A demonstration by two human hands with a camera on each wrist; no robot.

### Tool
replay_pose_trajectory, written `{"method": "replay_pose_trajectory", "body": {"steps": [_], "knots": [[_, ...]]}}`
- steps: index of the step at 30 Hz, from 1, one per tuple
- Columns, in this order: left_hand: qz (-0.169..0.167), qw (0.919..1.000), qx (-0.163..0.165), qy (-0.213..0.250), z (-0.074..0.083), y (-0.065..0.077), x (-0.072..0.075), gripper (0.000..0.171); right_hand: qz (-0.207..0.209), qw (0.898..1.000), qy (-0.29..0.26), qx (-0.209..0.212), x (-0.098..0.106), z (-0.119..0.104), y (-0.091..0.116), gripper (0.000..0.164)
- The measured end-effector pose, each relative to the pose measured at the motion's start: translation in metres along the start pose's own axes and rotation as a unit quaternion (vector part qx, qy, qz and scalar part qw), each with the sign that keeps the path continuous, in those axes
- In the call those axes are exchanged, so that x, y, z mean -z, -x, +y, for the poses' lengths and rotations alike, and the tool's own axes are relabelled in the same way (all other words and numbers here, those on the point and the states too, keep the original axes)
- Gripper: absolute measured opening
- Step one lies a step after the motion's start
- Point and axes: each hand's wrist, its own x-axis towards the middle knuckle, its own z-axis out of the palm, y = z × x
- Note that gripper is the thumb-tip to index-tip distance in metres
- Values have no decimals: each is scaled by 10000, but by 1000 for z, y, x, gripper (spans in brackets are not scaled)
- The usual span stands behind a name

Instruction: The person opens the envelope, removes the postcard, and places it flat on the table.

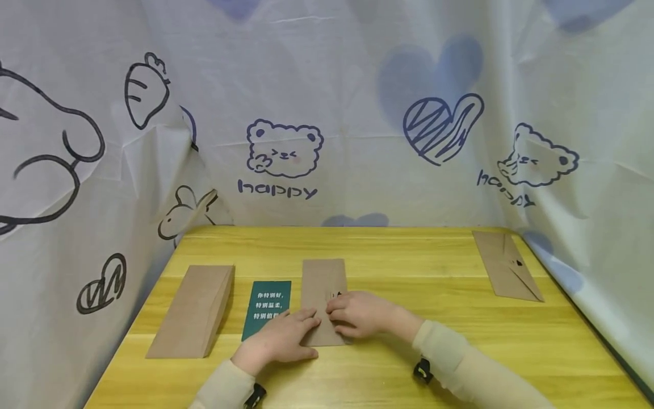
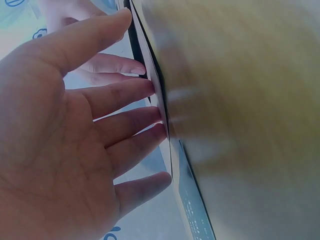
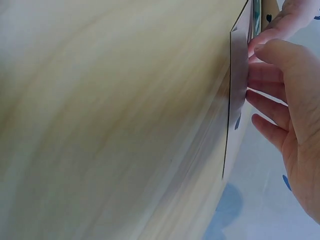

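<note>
A brown paper envelope (image 1: 317,278) lies flat on the yellow wooden table, its long side pointing away from me. My left hand (image 1: 283,338) rests its fingertips on the envelope's lower left part, the thumb spread near the bottom edge. On its right side, the fingers of my right hand (image 1: 363,314) touch the surface beside a small black mark. Both wrist views show fairly straight fingers, with the left hand (image 2: 65,130) and the right hand (image 3: 295,115) pressing the paper from above. A dark green card (image 1: 265,307) with white writing sits left of the envelope, partly behind my left hand.
Further left lies a brown paper stack (image 1: 191,312), apparently envelopes, with a folded side. Another brown envelope (image 1: 503,261), with a black mark, is at the far right near the table's edge. White cloth (image 1: 357,170) with drawings hangs round the back and sides.
</note>
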Motion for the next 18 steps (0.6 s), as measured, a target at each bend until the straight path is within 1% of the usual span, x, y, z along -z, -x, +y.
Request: {"method": "replay_pose_trajectory", "body": {"steps": [3, 8, 12, 18], "knots": [[9, 10000, -13, 13, 0, 0, 0, 67, -2, 10000, 5, -10, 1, 0, 3, 28], [21, 10000, -33, 51, 1, 0, 2, 65, -40, 9999, -89, -138, 1, 0, 8, 33], [-1, 10000, -22, 70, 1, 0, 2, 64, 18, 9995, -153, -259, 4, 0, 12, 35], [-13, 9999, 27, 99, 1, 0, 2, 64, 203, 9992, 49, -353, 10, -3, 22, 39]]}}
